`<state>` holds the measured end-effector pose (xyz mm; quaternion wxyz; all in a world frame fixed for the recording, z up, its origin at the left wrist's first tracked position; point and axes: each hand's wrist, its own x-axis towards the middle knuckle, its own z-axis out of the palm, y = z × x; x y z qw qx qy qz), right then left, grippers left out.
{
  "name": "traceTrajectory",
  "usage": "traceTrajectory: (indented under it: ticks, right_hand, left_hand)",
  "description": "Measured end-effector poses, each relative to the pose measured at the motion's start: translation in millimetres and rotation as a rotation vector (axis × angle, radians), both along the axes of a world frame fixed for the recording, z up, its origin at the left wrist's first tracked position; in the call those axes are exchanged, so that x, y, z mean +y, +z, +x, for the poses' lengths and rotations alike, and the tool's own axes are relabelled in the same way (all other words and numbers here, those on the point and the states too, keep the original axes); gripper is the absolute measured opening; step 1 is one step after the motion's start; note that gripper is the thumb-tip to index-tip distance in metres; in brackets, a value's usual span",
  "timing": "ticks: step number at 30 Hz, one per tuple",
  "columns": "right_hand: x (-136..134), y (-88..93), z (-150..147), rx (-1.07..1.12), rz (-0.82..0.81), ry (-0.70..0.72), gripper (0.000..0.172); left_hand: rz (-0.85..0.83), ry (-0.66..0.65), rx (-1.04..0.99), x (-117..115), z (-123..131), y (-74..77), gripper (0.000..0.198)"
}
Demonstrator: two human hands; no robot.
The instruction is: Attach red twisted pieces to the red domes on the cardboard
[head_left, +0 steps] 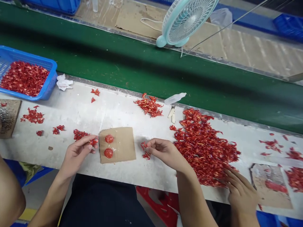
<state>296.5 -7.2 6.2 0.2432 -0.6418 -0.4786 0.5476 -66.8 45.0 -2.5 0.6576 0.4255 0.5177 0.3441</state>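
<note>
My left hand (pixel 77 154) pinches a small red plastic-looking piece (pixel 93 142) at the left edge of a cardboard square (pixel 125 145). Two round, shiny red caps (pixel 109 138) lie on the cardboard, one nearer me than the other. Right of the cardboard, my right hand (pixel 165 153) has thumb and fingers closed on a thin, spiky red piece (pixel 143 145). Another spiky bit (pixel 146 155) lies just below those fingertips. A small cluster of red pieces (pixel 80 134) sits behind my left fingers.
A large heap of spiky red pieces (pixel 205 148) spreads to the right, where a co-worker's hand (pixel 241 189) touches it. A smaller pile (pixel 149 105) lies behind. A blue basket (pixel 50 75) stands left, a turquoise fan (pixel 187 22) beyond the green belt (pixel 106 66).
</note>
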Motion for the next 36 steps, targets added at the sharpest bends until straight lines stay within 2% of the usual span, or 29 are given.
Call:
traceTrajectory:
  ticks: [4,7,9,13,16,21,27,32,36]
  right_hand:
    - [1.1,-13.3,-17.2,0.174,-0.013,-0.144,0.021]
    - [5.3,-19.5,-47.7,0.303,0.013,-0.233,0.018]
    - [11.0,-18.7,-73.5,0.368,-0.015,-0.232,0.017]
    - [25.4,-13.2,-110.8,0.301,-0.015,-0.187,0.014]
    - [30.4,-14.1,-115.4,0.222,0.046,-0.182,0.014]
    - [30.0,-16.5,-112.9,0.128,0.08,-0.162,0.026]
    - [38.5,-15.4,-129.7,0.151,0.096,-0.226,0.018]
    - [41.9,-19.1,-134.8,0.092,0.102,-0.188,0.016]
    - [42.8,-19.5,-133.0,0.146,0.082,-0.17,0.016]
  left_hand:
    - [-0.051,0.063,-0.014,-1.5,-2.3,-0.7,0.042]
    - [-0.08,0.113,-0.054,-3.0,-1.9,-2.6,0.039]
    - [-0.081,0.122,-0.062,-4.7,-0.2,-3.9,0.035]
    - [-0.086,0.097,-0.075,-11.5,2.7,-8.1,0.03]
    - [-0.105,0.067,-0.086,-17.3,3.3,-12.2,0.03]
    - [-0.126,0.041,-0.105,-20.5,6.7,-12.9,0.032]
    - [-0.118,0.071,-0.12,-16.5,11.7,-5.2,0.028]
    - [-0.13,0.072,-0.089,-15.9,9.8,-5.4,0.034]
    - [-0.111,0.112,-0.075,-16.6,11.4,-6.7,0.033]
